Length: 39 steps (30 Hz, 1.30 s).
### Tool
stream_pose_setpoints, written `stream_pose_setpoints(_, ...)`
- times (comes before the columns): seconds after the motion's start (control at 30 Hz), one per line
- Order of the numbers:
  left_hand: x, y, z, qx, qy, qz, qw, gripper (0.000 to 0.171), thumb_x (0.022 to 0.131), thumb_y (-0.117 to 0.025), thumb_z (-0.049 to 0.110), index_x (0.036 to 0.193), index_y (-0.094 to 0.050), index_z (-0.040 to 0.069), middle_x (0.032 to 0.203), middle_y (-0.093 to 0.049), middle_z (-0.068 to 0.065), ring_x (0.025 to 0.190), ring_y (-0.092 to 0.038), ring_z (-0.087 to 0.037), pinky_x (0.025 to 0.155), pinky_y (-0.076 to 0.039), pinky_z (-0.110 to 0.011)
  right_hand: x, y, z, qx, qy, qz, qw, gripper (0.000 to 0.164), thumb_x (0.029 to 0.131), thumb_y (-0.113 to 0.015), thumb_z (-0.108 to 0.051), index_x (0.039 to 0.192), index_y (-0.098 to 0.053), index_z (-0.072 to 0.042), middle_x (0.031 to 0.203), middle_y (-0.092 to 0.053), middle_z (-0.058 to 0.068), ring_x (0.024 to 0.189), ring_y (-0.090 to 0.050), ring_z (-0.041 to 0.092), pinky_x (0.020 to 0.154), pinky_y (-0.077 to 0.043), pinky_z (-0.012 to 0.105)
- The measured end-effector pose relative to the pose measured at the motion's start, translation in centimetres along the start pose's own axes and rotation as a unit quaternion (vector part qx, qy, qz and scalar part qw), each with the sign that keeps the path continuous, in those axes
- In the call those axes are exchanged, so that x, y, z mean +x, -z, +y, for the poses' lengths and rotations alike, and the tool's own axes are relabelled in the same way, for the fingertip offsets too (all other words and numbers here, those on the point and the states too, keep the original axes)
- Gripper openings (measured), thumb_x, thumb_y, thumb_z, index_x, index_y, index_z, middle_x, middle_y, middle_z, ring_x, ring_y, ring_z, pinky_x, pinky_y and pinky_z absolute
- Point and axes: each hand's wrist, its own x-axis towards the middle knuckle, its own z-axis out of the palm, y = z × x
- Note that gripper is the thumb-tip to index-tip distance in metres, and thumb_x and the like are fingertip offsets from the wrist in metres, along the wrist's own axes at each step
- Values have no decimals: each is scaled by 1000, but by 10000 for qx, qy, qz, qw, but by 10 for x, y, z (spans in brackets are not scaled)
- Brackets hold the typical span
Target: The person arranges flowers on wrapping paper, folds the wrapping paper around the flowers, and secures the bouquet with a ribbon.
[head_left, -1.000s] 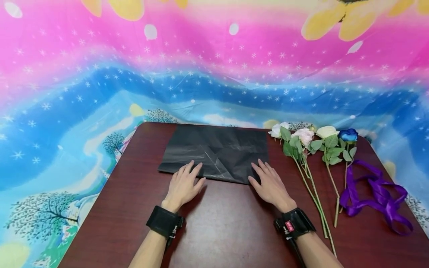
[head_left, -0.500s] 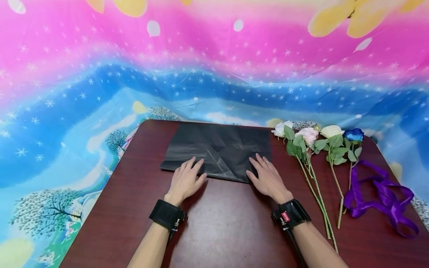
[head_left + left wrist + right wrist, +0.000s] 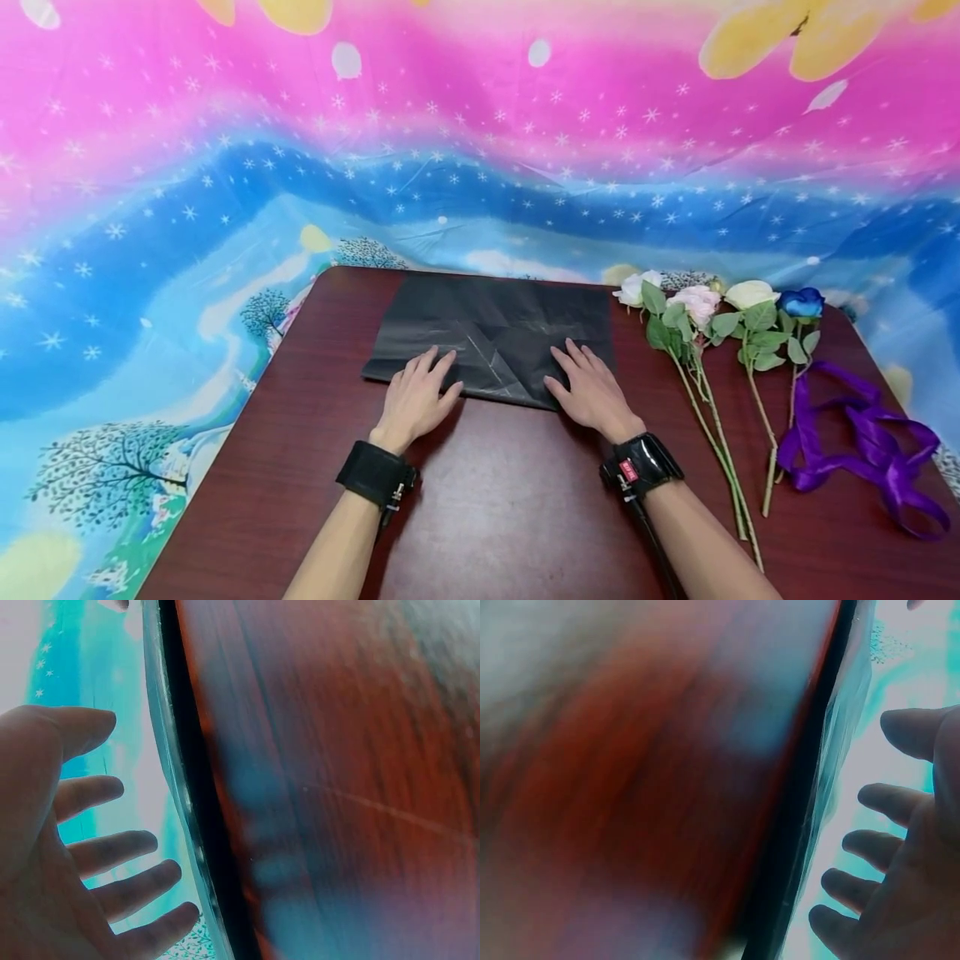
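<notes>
A black folded sheet (image 3: 495,321), creased and slightly shiny, lies flat at the far middle of the table. My left hand (image 3: 415,400) is over its near edge on the left, fingers spread and roughly straight. Over the near right part is my right hand (image 3: 596,396), also with fingers apart. In the left wrist view, the left hand (image 3: 45,832) appears raised off the tabletop, beside the dark edge of the sheet (image 3: 196,765). The right wrist view likewise has the right hand (image 3: 911,870) next to the sheet's edge (image 3: 799,802). Neither hand holds anything.
To the right lie several long-stemmed roses: a white rose (image 3: 637,289), a pink rose (image 3: 696,305), a cream rose (image 3: 750,294) and a blue rose (image 3: 802,302). Beside them is a loose purple ribbon (image 3: 873,442). A patterned cloth (image 3: 450,125) hangs behind the dark wooden table (image 3: 495,517).
My right hand has shifted slightly left, inward over the black sheet. The left hand has hardly moved. The head view has turned a little, so the flowers and ribbon appear further right.
</notes>
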Motion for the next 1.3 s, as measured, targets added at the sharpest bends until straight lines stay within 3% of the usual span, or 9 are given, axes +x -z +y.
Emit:
stream_pose_setpoints(0.37,0,1,2,-39,-7,129,9999,52,98,-52,37,145,-43,16,147,-37,-17,130,-37,-36,99,-34,-56,17,-4,-1,-158,-263,-517,9982,65,97,-54,-40,150,-31,-13,155,-18,20,139,-10,47,106,-10,65)
stream_pose_setpoints(0.67,-4,3,6,-26,-90,291,9995,51,97,-54,37,143,-46,16,146,-39,-17,129,-39,-36,98,-36,-55,14,-3,-5,-236,-336,-690,9968,62,97,-53,-40,149,-34,-11,154,-18,21,138,-9,49,105,-9,67)
stream_pose_setpoints(1.3,-23,5,20,-130,-207,423,9988,50,97,-55,36,142,-47,16,146,-39,-16,128,-40,-36,97,-36,-55,-28,-4,-15,-610,-552,-534,9952,62,96,-56,-42,148,-38,-13,152,-24,21,136,-18,49,104,-18,65)
